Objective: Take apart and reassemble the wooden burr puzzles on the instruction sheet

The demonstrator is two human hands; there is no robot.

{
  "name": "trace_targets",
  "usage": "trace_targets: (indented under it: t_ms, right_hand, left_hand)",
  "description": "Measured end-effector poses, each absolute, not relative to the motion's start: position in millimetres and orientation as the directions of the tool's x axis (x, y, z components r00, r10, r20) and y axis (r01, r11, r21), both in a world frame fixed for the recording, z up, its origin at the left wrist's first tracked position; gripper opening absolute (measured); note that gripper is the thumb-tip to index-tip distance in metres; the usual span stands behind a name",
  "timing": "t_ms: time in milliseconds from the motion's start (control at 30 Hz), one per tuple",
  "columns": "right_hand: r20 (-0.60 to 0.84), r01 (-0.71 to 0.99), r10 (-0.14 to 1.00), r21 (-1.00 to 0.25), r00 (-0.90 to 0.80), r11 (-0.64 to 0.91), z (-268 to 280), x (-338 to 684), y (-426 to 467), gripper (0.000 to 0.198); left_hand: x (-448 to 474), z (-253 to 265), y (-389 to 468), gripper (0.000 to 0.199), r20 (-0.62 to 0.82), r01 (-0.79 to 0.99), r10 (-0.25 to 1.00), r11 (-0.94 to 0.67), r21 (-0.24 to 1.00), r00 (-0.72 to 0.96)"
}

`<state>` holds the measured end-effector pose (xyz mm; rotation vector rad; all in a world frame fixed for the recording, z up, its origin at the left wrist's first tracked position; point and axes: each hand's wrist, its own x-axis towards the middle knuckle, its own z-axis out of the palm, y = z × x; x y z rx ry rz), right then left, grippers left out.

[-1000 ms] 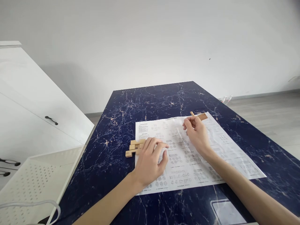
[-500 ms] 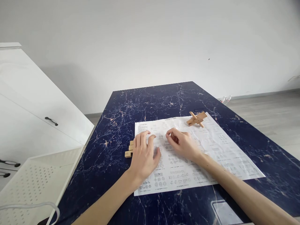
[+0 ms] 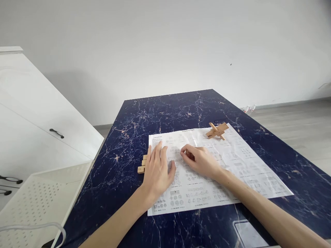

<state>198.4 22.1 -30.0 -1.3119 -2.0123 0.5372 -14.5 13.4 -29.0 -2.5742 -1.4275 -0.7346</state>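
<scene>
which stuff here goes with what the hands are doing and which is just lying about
Seems part of the work:
printed sheet, beneath both hands
pale wooden pieces, partly hidden by the left hand
crossed wooden pieces, near the sheet's far right corner

Apparently just lying about:
flat rectangular object by the right forearm
white cable, lower left

Behind the dark-blue table (image 3: pixel 157 115) (marble pattern, w/ white veins) is a pale wall (image 3: pixel 155 44); on the left stands a wht. cabinet (image 3: pixel 38 100) w/ blk. handles (image 3: pixel 56 133); on the right, grey floor (image 3: pixel 300 120).
</scene>
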Motion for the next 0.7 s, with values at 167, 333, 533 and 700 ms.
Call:
trace_targets:
  t_ms: [167, 333, 533, 700]
  right_hand:
    - [0.308, 0.651, 0.910, -0.637, -0.278, 0.414, -30.4, 198.4, 22.5, 0.013]
    - [0.306, 0.658, 0.908, -0.625, -0.288, 0.419, -30.8, 198.9, 22.7, 0.013]
    - [0.301, 0.667, 0.908, -0.616, -0.292, 0.418, -31.0, 199.1, 22.3, 0.014]
    - [0.298, 0.667, 0.906, -0.613, -0.302, 0.424, -29.6, 198.5, 21.7, 0.014]
  left_hand:
    - [-14.0, -28.2, 13.6, 0.045, 0.448, 0.813, 0.777, -0.559, 0.165, 0.443]
    - [-13.5, -28.0, 12.1, 0.043, 0.425, 0.790, 0.786, -0.571, 0.222, 0.448]
    - [-11.7, -26.6, 10.0, 0.044, 0.406, 0.751, 0.761, -0.620, 0.228, 0.505]
    - [-11.3, -25.1, 7.4, 0.051, 0.338, 0.729, 0.783, -0.616, 0.299, 0.522]
